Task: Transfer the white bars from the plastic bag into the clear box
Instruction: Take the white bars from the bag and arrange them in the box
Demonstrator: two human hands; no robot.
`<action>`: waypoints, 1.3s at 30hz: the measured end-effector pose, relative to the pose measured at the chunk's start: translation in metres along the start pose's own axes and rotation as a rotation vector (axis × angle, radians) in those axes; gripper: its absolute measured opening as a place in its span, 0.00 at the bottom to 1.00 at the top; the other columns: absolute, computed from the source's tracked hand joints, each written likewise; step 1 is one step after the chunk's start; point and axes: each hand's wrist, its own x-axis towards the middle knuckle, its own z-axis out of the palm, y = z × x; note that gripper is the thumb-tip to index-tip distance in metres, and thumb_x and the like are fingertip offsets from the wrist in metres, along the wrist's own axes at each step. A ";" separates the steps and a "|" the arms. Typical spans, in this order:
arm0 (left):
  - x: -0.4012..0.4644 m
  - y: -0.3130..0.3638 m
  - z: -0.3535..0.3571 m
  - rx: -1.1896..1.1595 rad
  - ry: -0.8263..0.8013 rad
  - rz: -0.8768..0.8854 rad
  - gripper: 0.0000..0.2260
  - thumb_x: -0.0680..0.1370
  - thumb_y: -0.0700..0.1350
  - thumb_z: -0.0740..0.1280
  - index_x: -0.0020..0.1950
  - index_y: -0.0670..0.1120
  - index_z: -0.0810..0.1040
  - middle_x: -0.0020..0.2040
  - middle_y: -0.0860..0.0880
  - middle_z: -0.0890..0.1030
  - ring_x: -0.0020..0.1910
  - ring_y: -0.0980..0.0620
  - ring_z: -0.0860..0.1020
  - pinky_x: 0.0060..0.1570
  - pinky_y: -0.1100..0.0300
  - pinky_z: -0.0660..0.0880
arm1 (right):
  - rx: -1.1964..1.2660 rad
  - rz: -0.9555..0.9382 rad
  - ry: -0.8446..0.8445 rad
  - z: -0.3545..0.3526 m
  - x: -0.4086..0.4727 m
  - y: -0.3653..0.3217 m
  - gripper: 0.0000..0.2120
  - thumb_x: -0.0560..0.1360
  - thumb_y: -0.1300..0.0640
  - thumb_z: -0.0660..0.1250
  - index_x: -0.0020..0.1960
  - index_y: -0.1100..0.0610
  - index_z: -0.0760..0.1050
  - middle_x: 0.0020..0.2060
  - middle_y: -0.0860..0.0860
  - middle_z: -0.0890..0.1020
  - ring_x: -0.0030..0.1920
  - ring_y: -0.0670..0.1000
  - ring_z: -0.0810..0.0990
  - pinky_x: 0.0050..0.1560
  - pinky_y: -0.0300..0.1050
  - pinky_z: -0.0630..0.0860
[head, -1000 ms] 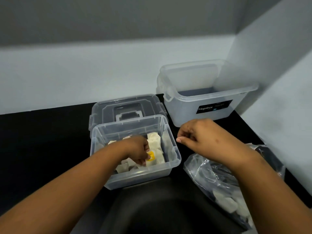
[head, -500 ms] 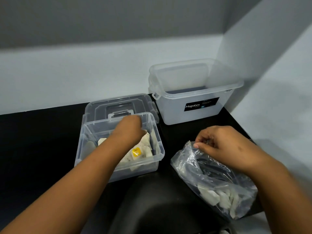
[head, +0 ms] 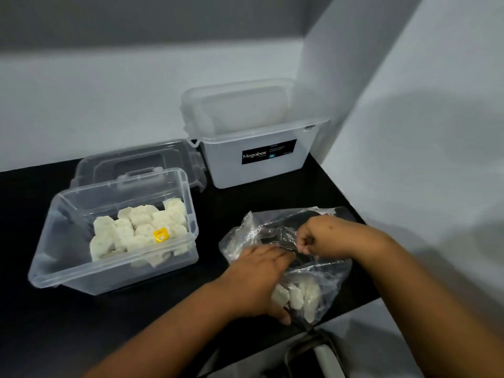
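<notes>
— Where are the white bars (head: 297, 296) that remain to be moved?

— Heaped in the low end of the plastic bag (head: 321, 274), lower right of centre in the frame, on the black table (head: 245, 203). Their long axes I cannot make out through the crumpled film.

— And the hands?

— The left hand (head: 261, 279) lies flat at the bag's mouth, fingers straight and pointing right into the opening, thumb down near the bars. It holds nothing that I can see. The right hand (head: 324, 236) is just above it in the frame, fingers curled, pinching the bag's upper lip to keep the mouth apart.

— So which hand is closer to the bars?

— The left, clearly. The bars sit just to the right of its palm and a little toward the bottom of the frame, so I judge it must go deeper, right and down.

— And the destination?

— The clear box (head: 54, 268), left of centre, well apart from the bag, already holding many bars and one yellow piece (head: 161, 235). Its lid (head: 131, 165) lies behind it; a larger Megabox tub (head: 259, 159) stands at upper centre.
</notes>
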 end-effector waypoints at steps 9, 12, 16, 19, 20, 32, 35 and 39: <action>0.005 0.004 0.031 0.153 0.392 0.006 0.17 0.64 0.60 0.69 0.49 0.54 0.76 0.45 0.58 0.78 0.49 0.53 0.75 0.50 0.55 0.63 | 0.117 0.027 -0.246 0.007 -0.003 0.024 0.09 0.75 0.65 0.67 0.50 0.53 0.82 0.39 0.51 0.86 0.33 0.48 0.85 0.39 0.43 0.83; 0.002 0.002 0.036 0.160 0.467 0.002 0.13 0.64 0.54 0.70 0.45 0.54 0.74 0.43 0.58 0.76 0.47 0.54 0.72 0.49 0.57 0.61 | 0.198 0.037 -0.320 0.014 -0.006 0.028 0.11 0.74 0.64 0.69 0.53 0.52 0.80 0.44 0.56 0.86 0.36 0.52 0.86 0.38 0.44 0.83; 0.000 -0.003 0.043 0.115 0.529 0.009 0.08 0.68 0.50 0.65 0.43 0.52 0.69 0.42 0.55 0.75 0.46 0.52 0.70 0.48 0.60 0.62 | 0.128 -0.058 -0.236 0.025 -0.009 0.025 0.20 0.71 0.62 0.73 0.61 0.51 0.75 0.44 0.53 0.84 0.30 0.48 0.81 0.38 0.47 0.81; 0.000 -0.007 0.046 0.090 0.555 0.007 0.05 0.70 0.48 0.64 0.42 0.51 0.68 0.41 0.53 0.74 0.43 0.52 0.70 0.44 0.60 0.64 | 0.148 -0.119 -0.155 0.035 -0.005 0.021 0.17 0.71 0.58 0.73 0.58 0.47 0.76 0.42 0.52 0.83 0.27 0.47 0.78 0.36 0.49 0.80; 0.001 -0.008 0.045 0.083 0.556 0.010 0.03 0.70 0.47 0.63 0.41 0.50 0.70 0.40 0.52 0.74 0.42 0.51 0.71 0.43 0.61 0.64 | 0.130 -0.139 -0.108 0.038 -0.002 0.020 0.14 0.71 0.55 0.74 0.55 0.46 0.78 0.38 0.50 0.82 0.28 0.46 0.77 0.37 0.48 0.79; -0.003 -0.014 0.032 -0.036 0.360 -0.018 0.09 0.68 0.52 0.66 0.45 0.50 0.75 0.46 0.55 0.75 0.47 0.55 0.71 0.46 0.59 0.73 | 0.223 -0.095 0.201 0.031 0.004 0.032 0.04 0.73 0.51 0.71 0.44 0.49 0.77 0.42 0.45 0.79 0.43 0.45 0.77 0.43 0.39 0.74; -0.007 -0.014 0.022 -0.081 0.349 -0.009 0.16 0.69 0.54 0.62 0.54 0.53 0.78 0.52 0.58 0.75 0.56 0.57 0.71 0.55 0.61 0.70 | 0.268 -0.086 0.225 0.023 0.000 0.033 0.06 0.74 0.50 0.71 0.45 0.52 0.78 0.44 0.47 0.80 0.43 0.47 0.78 0.39 0.34 0.72; -0.003 -0.013 0.009 -0.293 0.427 -0.058 0.16 0.74 0.55 0.59 0.58 0.54 0.77 0.55 0.61 0.75 0.57 0.62 0.68 0.57 0.63 0.67 | 0.516 -0.134 0.179 0.016 -0.007 0.032 0.03 0.73 0.54 0.73 0.43 0.52 0.80 0.38 0.51 0.84 0.38 0.52 0.84 0.39 0.51 0.83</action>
